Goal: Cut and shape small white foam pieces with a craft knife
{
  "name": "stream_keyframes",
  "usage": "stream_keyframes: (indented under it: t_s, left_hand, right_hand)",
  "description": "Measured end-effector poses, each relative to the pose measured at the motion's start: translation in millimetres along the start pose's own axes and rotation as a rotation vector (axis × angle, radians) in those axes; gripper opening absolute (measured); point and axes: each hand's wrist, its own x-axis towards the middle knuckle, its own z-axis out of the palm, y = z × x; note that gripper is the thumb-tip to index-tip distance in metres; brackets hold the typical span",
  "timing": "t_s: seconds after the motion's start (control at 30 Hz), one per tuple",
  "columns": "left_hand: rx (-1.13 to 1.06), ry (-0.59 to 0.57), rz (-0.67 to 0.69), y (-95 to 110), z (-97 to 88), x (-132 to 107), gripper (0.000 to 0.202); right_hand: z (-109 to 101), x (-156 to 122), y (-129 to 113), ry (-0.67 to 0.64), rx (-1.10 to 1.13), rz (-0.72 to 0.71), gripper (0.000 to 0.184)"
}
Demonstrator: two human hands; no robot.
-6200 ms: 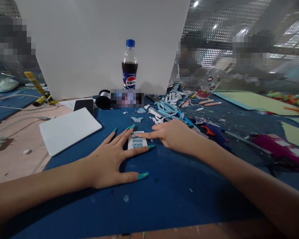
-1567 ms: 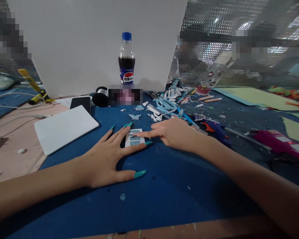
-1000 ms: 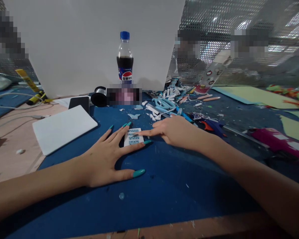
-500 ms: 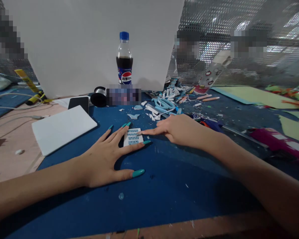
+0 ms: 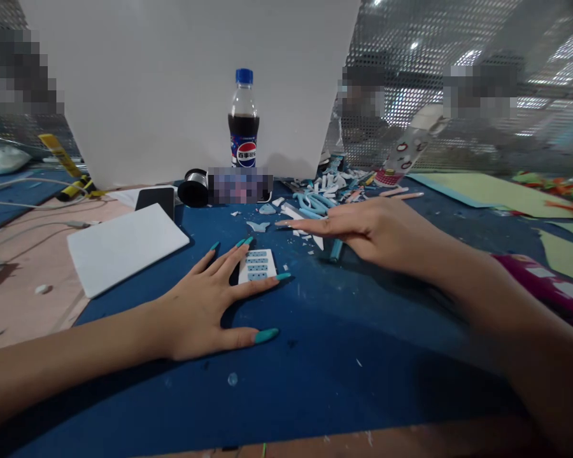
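Observation:
My left hand (image 5: 205, 305) lies flat and open on the blue mat (image 5: 315, 356), its fingers spread around a small white card with blue dotted strips (image 5: 258, 265). The fingertips rest on the card's edges. My right hand (image 5: 377, 232) hovers above the mat to the right of the card, fingers stretched out toward the left, holding nothing. It is over a pile of white and blue scraps (image 5: 315, 197) and a blue pen (image 5: 336, 249).
A cola bottle (image 5: 243, 121) stands before a large white board (image 5: 191, 83). A white sheet (image 5: 124, 247), a dark phone (image 5: 155, 197) and a black spool (image 5: 193, 187) lie left. A magenta tool (image 5: 549, 280) lies right; other people sit behind a mesh screen.
My right hand has lifted off the card and moved up and to the right, over the scraps. My left hand has stayed on the card.

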Motion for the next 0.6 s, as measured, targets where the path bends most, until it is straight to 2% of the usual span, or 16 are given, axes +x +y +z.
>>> stream_keyframes:
  t_s: [0.27,0.6]
  left_hand:
    - [-0.019,0.008,0.046,-1,0.2,-1,0.061]
    - [-0.03,0.009,0.039,-1,0.7,-1,0.06]
  right_hand:
    - [31,0,-24,-0.1,-0.114,-0.035,0.062]
    - [42,6,-22,-0.085,-0.086,-0.104,0.066]
